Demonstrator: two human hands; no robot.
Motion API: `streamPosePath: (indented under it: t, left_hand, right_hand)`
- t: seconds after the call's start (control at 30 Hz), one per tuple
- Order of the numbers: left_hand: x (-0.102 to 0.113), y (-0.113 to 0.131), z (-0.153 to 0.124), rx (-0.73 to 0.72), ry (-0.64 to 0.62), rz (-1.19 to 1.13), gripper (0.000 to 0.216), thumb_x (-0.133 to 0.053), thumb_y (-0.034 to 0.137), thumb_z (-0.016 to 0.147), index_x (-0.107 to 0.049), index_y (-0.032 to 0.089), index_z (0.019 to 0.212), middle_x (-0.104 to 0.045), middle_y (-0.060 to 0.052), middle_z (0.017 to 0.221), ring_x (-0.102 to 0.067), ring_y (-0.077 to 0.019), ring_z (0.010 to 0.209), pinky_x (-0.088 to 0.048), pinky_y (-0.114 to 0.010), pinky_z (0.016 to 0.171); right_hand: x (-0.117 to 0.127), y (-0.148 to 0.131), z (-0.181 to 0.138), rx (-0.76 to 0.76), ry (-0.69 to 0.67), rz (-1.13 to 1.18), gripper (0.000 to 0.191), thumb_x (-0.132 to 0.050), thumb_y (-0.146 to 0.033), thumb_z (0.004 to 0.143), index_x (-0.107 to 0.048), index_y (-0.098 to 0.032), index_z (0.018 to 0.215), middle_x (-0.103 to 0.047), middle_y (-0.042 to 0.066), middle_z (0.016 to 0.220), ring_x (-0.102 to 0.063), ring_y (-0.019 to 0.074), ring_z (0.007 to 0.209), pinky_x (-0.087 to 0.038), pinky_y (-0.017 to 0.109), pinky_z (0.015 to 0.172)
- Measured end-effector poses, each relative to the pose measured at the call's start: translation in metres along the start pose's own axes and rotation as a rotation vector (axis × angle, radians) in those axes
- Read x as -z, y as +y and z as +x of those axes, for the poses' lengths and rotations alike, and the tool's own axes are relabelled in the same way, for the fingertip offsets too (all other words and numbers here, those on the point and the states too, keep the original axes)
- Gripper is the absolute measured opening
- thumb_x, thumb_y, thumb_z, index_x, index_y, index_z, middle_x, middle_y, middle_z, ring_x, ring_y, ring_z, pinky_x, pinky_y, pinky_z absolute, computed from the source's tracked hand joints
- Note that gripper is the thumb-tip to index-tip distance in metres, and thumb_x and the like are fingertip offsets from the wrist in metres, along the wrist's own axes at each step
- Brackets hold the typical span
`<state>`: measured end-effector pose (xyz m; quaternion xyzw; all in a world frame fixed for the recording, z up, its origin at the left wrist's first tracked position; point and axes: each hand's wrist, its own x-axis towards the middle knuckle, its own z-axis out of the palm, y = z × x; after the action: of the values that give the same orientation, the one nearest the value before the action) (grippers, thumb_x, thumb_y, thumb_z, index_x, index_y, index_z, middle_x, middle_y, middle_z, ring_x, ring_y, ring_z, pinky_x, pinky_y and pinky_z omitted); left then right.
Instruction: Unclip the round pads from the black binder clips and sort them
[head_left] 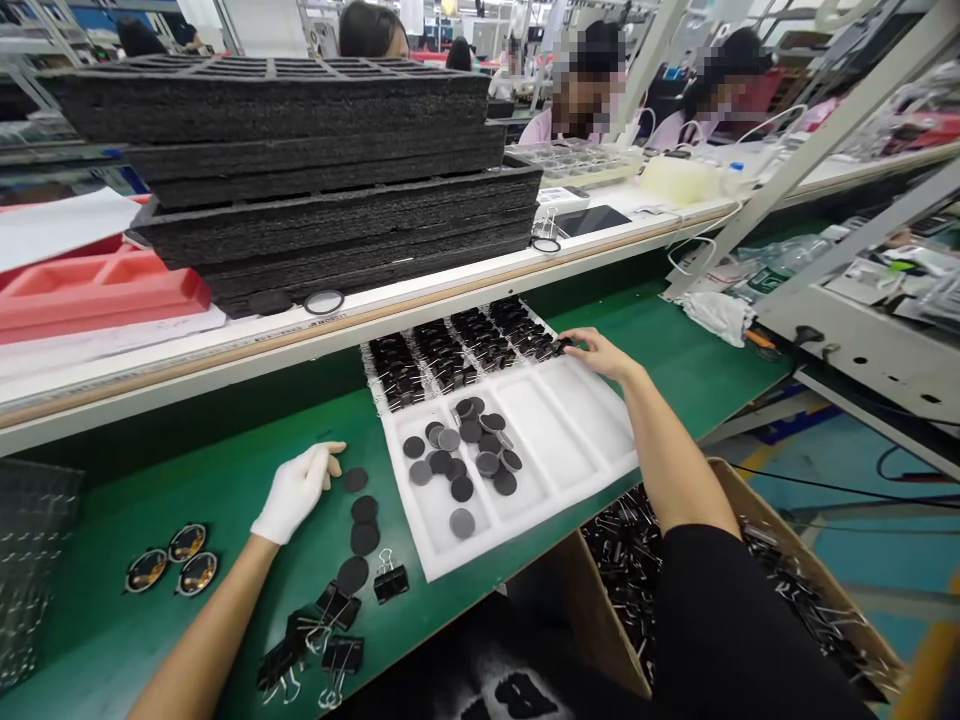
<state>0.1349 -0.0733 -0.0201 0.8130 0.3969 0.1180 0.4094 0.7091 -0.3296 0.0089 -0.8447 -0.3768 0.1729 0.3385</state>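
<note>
At the far right corner of a white foam tray (559, 425), my bare right hand (598, 353) pinches a black binder clip (561, 344). Rows of binder clips (459, 355) fill the far part of the tray. Loose dark discs (470, 432) lie scattered in its near left compartments. My left hand (301, 490), in a white glove, hovers over or rests on the green table with its index finger stretched out and nothing visibly held. Beside it, several black discs (364, 538) run in a line toward loose binder clips (343, 655).
Three round framed lenses (187, 542) lie at left near clear plastic trays (37, 570). A tall stack of black foam trays (337, 220) stands on the shelf (450, 287). Below right is a cardboard box (611, 620) full of binder clips. Co-workers (574, 110) sit beyond.
</note>
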Motion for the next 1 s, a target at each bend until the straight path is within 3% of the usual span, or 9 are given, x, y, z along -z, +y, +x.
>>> streamPosePath:
  t: [0.2,0.37,0.5,0.57,0.7,0.87,1.0]
  left_hand:
    - [0.0,0.001,0.001,0.01,0.01,0.042,0.059,-0.032,0.061,0.104,-0.073,0.02,0.116,-0.069,-0.001,0.082,-0.061,-0.0144,0.07,-0.051,-0.028,0.074]
    - [0.0,0.003,0.001,0.026,0.017,0.061,0.057,-0.033,0.059,0.103,-0.074,0.02,0.114,-0.069,-0.001,0.081,-0.061,-0.0134,0.068,-0.05,-0.026,0.07]
    - [-0.001,0.002,0.002,0.038,0.008,0.068,0.057,-0.033,0.059,0.103,-0.074,0.021,0.116,-0.068,0.0,0.081,-0.061,-0.0133,0.07,-0.05,-0.026,0.072]
    - [-0.001,0.001,0.002,0.04,0.004,0.071,0.058,-0.033,0.06,0.103,-0.074,0.021,0.118,-0.069,0.0,0.082,-0.062,-0.0135,0.072,-0.05,-0.026,0.073]
    - [-0.001,0.001,0.002,0.035,-0.002,0.082,0.057,-0.033,0.058,0.103,-0.074,0.021,0.118,-0.069,0.0,0.084,-0.062,-0.0135,0.072,-0.05,-0.026,0.074]
    - [0.001,0.0,0.003,0.043,-0.004,0.096,0.056,-0.033,0.058,0.103,-0.074,0.023,0.119,-0.069,0.001,0.083,-0.063,-0.0137,0.074,-0.05,-0.026,0.075]
    - [-0.005,-0.003,0.005,0.024,0.001,0.067,0.056,-0.034,0.059,0.104,-0.074,0.022,0.118,-0.07,0.001,0.084,-0.063,-0.0133,0.074,-0.05,-0.025,0.074]
  right_hand:
    - [-0.015,0.017,0.011,0.059,-0.047,-0.069,0.044,-0.059,-0.035,0.095,-0.07,-0.021,0.136,-0.055,0.016,0.143,-0.041,0.03,0.145,-0.043,0.05,0.12]
    - [-0.013,0.023,0.009,0.117,-0.068,-0.091,0.047,-0.058,-0.046,0.093,-0.071,-0.025,0.134,-0.055,0.014,0.141,-0.039,0.0334,0.143,-0.044,0.055,0.119]
    - [-0.001,0.016,0.004,0.137,0.044,-0.119,0.046,-0.059,-0.045,0.091,-0.075,-0.023,0.128,-0.05,0.016,0.139,-0.042,0.033,0.141,-0.038,0.054,0.124]
    - [0.009,0.014,-0.001,0.16,0.062,-0.129,0.047,-0.058,-0.047,0.092,-0.074,-0.024,0.13,-0.05,0.015,0.137,-0.047,0.0326,0.136,-0.042,0.053,0.12]
    - [0.02,0.019,-0.018,0.149,-0.054,-0.135,0.05,-0.058,-0.054,0.094,-0.073,-0.025,0.132,-0.052,0.016,0.136,-0.05,0.0324,0.132,-0.052,0.048,0.106]
    - [-0.004,0.027,-0.031,0.074,-0.009,-0.175,0.041,-0.059,-0.043,0.094,-0.075,-0.023,0.126,-0.048,0.016,0.141,-0.038,0.0331,0.146,-0.029,0.056,0.13]
    - [-0.011,0.027,-0.033,0.049,-0.018,-0.131,0.044,-0.059,-0.042,0.092,-0.072,-0.022,0.129,-0.047,0.017,0.147,-0.037,0.0327,0.148,-0.034,0.057,0.126]
